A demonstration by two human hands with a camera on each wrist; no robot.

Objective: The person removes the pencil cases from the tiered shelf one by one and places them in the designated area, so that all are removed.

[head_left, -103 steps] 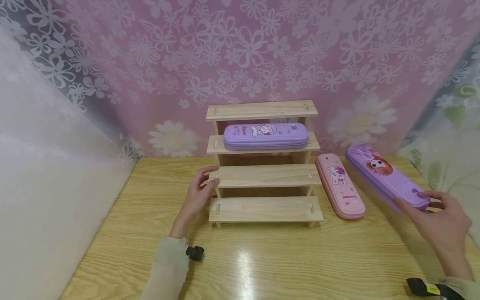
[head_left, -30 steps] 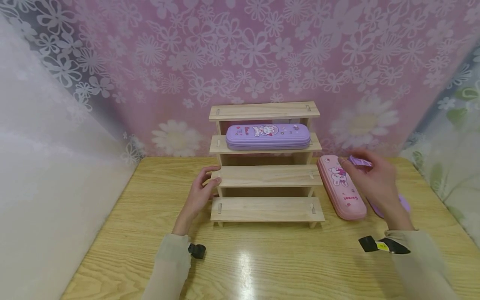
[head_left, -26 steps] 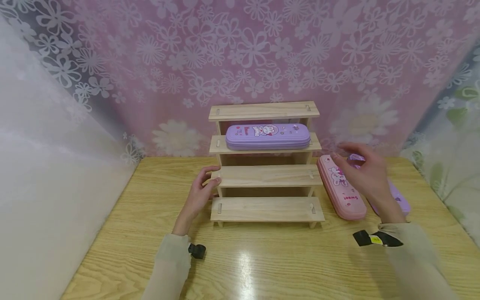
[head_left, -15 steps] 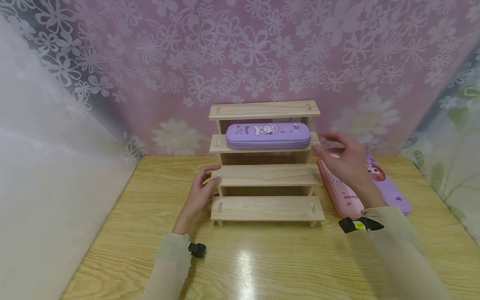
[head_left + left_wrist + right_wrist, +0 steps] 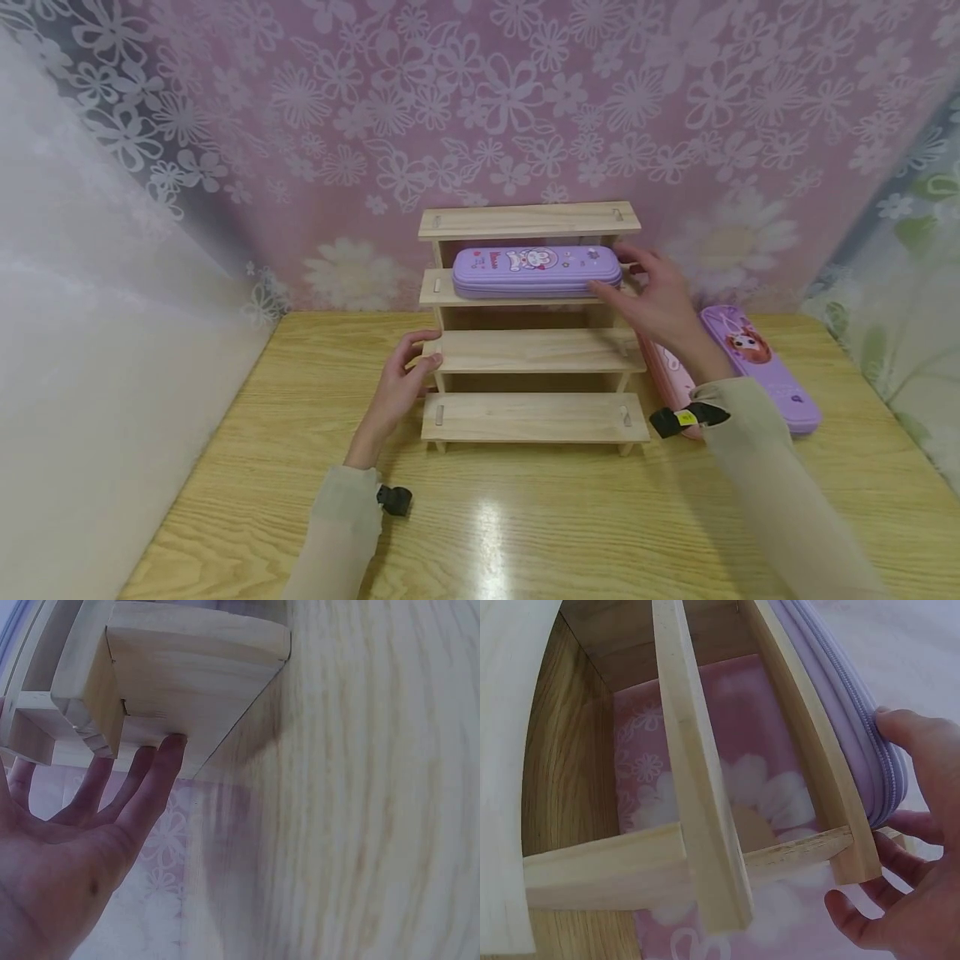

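A four-step wooden display rack (image 5: 532,352) stands on the table. Across its second step from the top lies a purple zippered pencil case (image 5: 536,273) with a bunny print. My right hand (image 5: 660,304) pinches the case's right end, thumb on the front and fingers behind. In the right wrist view, the thumb presses near the zipper (image 5: 870,712). At the rack's left side my left hand (image 5: 401,379) grips the end of the third step, its thumb on top. The left wrist view has several fingertips (image 5: 174,742) against the rack's side.
Right of the rack, a pink pencil case (image 5: 672,371) lies partly hidden under my right arm. Beside it is a purple pencil case (image 5: 772,367) with a doll print. Behind the table (image 5: 300,533) hangs a pink flowered cloth (image 5: 517,108).
My right hand has laid the doll-print pencil case on the table beside the pink one, then moved left to the bunny-print case on the rack. My left hand has stayed put.
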